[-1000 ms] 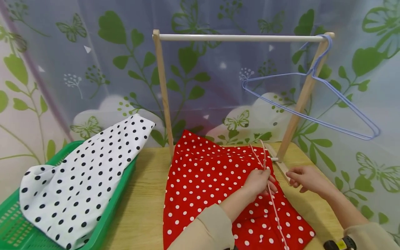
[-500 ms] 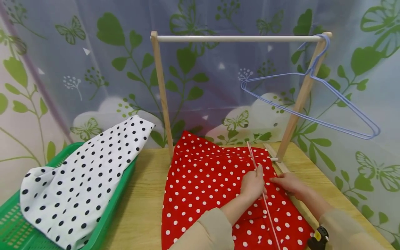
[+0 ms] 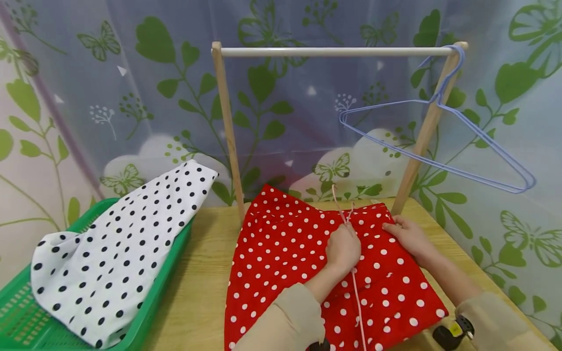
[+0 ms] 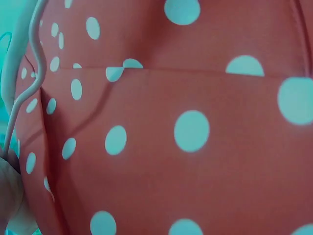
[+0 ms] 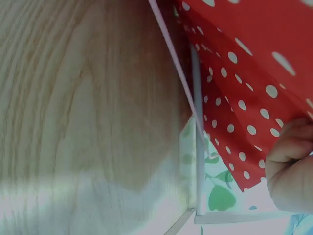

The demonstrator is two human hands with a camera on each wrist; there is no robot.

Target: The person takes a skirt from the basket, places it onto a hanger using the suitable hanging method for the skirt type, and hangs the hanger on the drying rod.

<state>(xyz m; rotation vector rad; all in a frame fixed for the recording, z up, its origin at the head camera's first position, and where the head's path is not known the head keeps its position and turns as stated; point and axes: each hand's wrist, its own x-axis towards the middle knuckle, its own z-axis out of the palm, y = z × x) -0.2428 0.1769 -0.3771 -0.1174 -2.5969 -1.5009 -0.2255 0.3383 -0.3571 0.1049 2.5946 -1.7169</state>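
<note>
A red garment with white dots (image 3: pixel 281 273) is spread over the wooden table, and it fills most of the left wrist view. Above it my left hand (image 3: pixel 344 247) grips a thin pink wire hanger (image 3: pixel 357 304); its bent upper end rises past the fist and a straight side runs down toward me. The left wrist view shows the curved neck of the hanger (image 4: pixel 36 54) beside the cloth. At the garment's right edge my right hand (image 3: pixel 411 239) pinches the fabric between thumb and fingers. In the right wrist view, those fingers (image 5: pixel 293 147) curl at the raised red cloth.
Behind the garment stands a wooden rack with a white rail (image 3: pixel 333 52). Blue hangers (image 3: pixel 471 173) hang from its right end. To the left, a green basket (image 3: pixel 164 282) holds white cloth with black dots (image 3: pixel 118 253). A patterned curtain (image 3: pixel 307 122) closes off the back.
My right hand has come in from the right, taken the garment's edge and raised it a little. My left hand has shifted left and slightly up with the pink hanger.
</note>
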